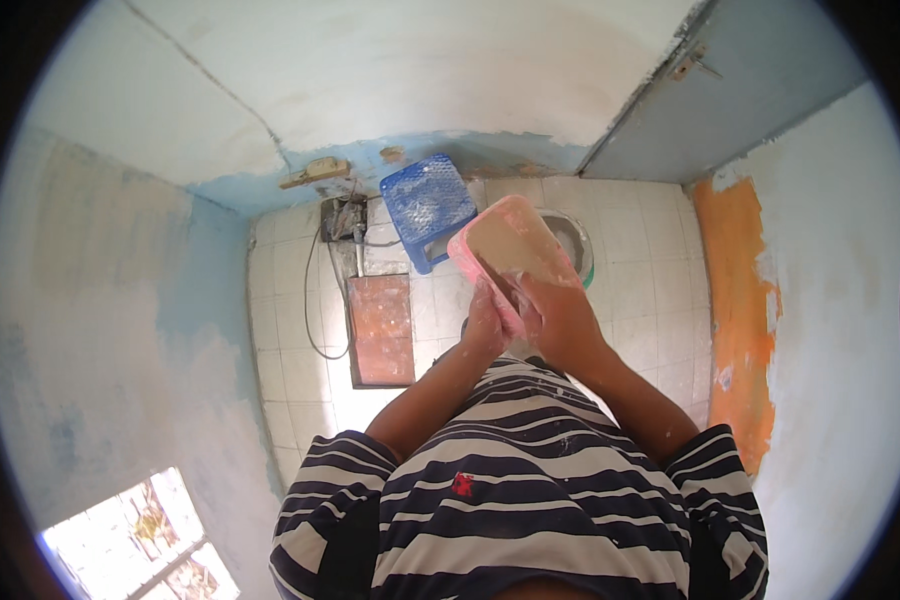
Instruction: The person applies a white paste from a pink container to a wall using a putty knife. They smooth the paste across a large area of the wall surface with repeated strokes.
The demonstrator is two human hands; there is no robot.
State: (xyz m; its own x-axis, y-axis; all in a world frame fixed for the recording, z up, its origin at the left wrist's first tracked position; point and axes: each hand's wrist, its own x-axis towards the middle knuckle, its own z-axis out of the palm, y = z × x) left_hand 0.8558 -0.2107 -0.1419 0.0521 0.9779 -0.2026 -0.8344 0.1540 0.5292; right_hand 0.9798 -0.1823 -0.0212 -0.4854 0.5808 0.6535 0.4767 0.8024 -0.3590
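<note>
In front of my body I hold a pink rectangular tub [518, 222] with rounded corners, tilted. A greyish-beige paste covers its inner face, and pale smears mark its rim. My left hand [484, 318] is closed on the tub's near left edge. My right hand [555, 318] is bent over the near end of the tub, its fingers curled inward at the paste. A thin dark edge shows between the two hands; what my right fingers grip is hidden. Whitish residue coats the fingers.
Beyond the tub stand a blue plastic stool [428, 195] and a round bucket [583, 262] with a green side. On the tiled floor [635, 290] lie a reddish-brown panel [381, 330], a dark device [344, 217] and a looped cable [308, 318]. A grey door [740, 90] is at far right.
</note>
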